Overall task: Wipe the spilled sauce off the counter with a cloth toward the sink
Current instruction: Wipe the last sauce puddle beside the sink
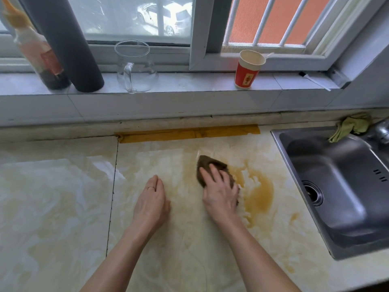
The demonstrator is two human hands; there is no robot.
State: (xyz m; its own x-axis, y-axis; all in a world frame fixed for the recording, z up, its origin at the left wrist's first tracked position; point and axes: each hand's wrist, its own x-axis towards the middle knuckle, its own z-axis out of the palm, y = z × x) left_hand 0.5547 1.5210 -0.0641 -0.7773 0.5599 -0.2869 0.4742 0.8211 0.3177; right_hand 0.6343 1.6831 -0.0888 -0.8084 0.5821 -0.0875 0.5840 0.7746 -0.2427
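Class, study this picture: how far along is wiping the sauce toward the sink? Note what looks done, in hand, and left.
Done: the counter left of the brown cloth shows only faint streaks. In hand: the right hand presses the cloth flat at the left edge of the sauce puddle; the left hand rests on the counter. Left: the puddle and small smears between cloth and sink.

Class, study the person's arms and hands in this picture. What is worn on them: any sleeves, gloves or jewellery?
No sleeves, gloves, watch or bracelet show on either arm. The left hand wears a thin ring on one finger; the right hand has no ring in view.
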